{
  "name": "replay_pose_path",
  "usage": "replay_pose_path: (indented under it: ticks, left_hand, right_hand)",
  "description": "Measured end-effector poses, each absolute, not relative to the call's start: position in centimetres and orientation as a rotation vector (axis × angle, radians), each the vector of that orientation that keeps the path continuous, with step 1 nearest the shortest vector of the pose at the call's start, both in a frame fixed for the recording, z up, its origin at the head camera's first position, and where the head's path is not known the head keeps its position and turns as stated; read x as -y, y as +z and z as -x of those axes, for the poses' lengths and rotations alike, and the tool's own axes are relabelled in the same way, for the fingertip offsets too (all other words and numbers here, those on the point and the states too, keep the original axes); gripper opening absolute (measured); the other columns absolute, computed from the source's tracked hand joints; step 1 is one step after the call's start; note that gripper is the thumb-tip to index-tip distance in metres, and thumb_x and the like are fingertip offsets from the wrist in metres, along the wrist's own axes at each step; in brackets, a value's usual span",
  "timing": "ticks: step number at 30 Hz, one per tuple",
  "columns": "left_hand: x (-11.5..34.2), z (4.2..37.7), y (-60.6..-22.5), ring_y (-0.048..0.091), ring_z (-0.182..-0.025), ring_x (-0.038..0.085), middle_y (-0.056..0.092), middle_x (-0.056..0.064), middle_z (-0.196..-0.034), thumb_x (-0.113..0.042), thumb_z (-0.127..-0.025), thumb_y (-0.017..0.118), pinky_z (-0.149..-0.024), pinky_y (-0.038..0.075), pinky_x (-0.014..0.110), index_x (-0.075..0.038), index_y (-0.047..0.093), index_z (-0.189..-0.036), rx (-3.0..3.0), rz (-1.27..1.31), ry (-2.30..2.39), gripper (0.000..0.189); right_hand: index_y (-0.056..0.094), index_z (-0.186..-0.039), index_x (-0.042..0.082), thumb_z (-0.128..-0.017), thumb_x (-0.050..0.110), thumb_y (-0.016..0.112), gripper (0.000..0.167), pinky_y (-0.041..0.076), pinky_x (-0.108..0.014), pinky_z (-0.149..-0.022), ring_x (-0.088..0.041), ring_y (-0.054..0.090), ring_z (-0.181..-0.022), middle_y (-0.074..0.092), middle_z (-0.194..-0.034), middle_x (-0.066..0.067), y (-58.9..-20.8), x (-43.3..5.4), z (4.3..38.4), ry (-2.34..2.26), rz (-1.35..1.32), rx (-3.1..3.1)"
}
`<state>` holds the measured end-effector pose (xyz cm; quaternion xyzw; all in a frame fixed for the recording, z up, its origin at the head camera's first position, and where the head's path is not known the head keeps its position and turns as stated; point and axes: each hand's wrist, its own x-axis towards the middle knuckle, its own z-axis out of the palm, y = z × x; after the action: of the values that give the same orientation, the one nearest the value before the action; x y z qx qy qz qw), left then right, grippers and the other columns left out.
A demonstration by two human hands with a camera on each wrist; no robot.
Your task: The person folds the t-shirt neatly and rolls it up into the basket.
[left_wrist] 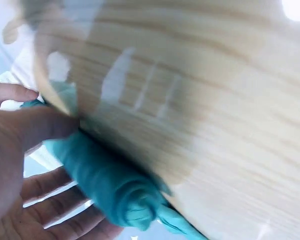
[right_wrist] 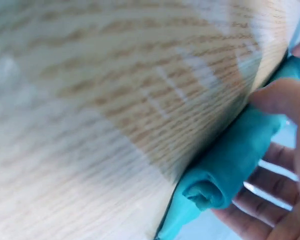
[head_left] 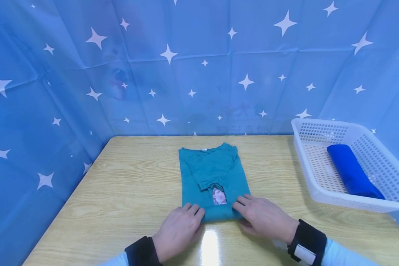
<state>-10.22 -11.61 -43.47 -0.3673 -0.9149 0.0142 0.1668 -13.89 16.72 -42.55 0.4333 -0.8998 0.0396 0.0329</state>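
Note:
A teal T-shirt (head_left: 193,162) lies on the table, sides and sleeves folded inward, a pink flower print (head_left: 219,196) showing in the middle. Its edge nearest me is wound into a roll (head_left: 221,213). My left hand (head_left: 181,229) holds the roll's left part; in the left wrist view the thumb lies on one side of the roll (left_wrist: 107,175) and the fingers on the other. At the right part my right hand (head_left: 262,218) grips likewise, and the right wrist view shows the spiral end of the roll (right_wrist: 230,165).
On the right of the wooden table (head_left: 143,166) stands a white plastic basket (head_left: 304,162) with perforated sides. A rolled blue cloth (head_left: 352,171) lies inside it. Behind and to the left hangs a blue curtain (head_left: 199,74) with white stars.

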Motion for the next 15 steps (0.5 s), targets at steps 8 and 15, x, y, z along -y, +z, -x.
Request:
replay_pose_path:
  ticks: [8,15]
  left_hand:
    - [12.5,11.2,-43.2,0.072,-0.101,0.020,0.074,0.005,-0.111,-0.008,-0.090,0.079,-0.084,0.061,0.033,-0.007,0.072,-0.122,2.808,1.034,-0.088,0.033]
    - [13.8,11.6,-41.5,0.066,-0.098,0.010,0.071,0.001,-0.109,-0.016,-0.095,0.076,-0.085,0.059,0.030,-0.007,0.074,-0.122,2.995,1.021,-0.586,0.029]
  right_hand:
    - [0.069,-0.126,0.009,-0.094,0.015,0.077,0.033,0.062,-0.037,-0.088,-0.018,0.072,-0.103,0.073,-0.114,-0.003,-41.9,-17.0,14.3,0.161,-1.287,2.835]
    - [0.072,-0.124,0.009,-0.097,0.010,0.071,0.027,0.061,-0.037,-0.089,-0.013,0.072,-0.106,0.076,-0.115,-0.001,-40.4,-17.7,14.7,0.436,-1.381,2.916]
